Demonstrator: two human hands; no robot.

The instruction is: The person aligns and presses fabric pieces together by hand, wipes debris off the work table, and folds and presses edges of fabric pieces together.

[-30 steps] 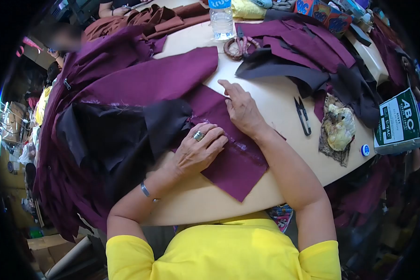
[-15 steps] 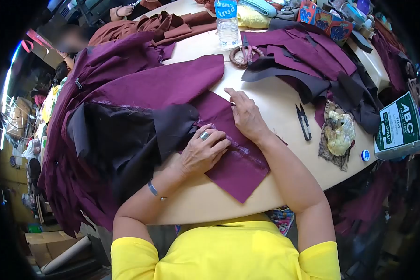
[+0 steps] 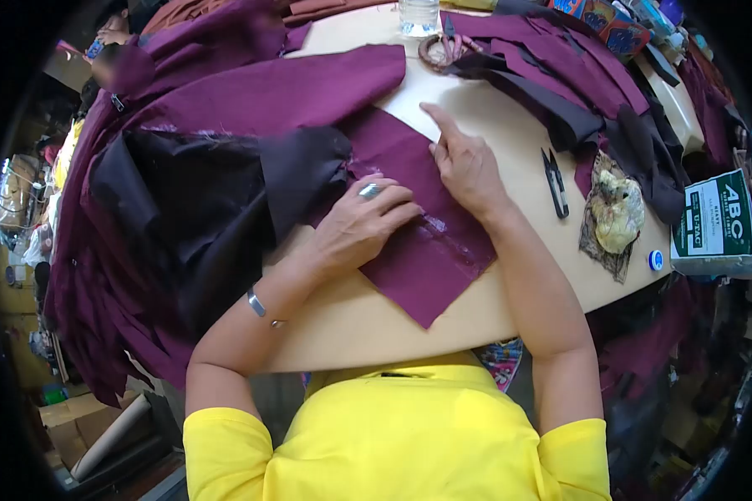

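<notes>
My left hand (image 3: pixel 363 219), with a ring, presses on the maroon fabric piece (image 3: pixel 426 275) beside the gathered edge of the black cloth (image 3: pixel 200 200). Its fingers are bent together over the seam, and what lies under the fingertips is hidden. My right hand (image 3: pixel 468 167) rests at the right edge of the maroon piece, index finger stretched out and the other fingers curled. Whitish, glossy residue (image 3: pixel 433 222) runs along the maroon piece. Black snips (image 3: pixel 555 184) lie to the right, beside a lump of pale yellowish material (image 3: pixel 617 219) on a dark scrap.
Maroon cloth (image 3: pixel 251 100) is heaped at left and back, with more maroon pieces (image 3: pixel 551 75) at back right. A water bottle (image 3: pixel 419 17), scissors (image 3: pixel 449 48), a blue-white cap (image 3: pixel 656 260) and a green ABC can (image 3: pixel 713 224) stand or lie on the table (image 3: pixel 376 338).
The view has shifted, so the table things sit higher in it. My right index finger is more extended, with the other fingers curled. My left hand stays on the fabric.
</notes>
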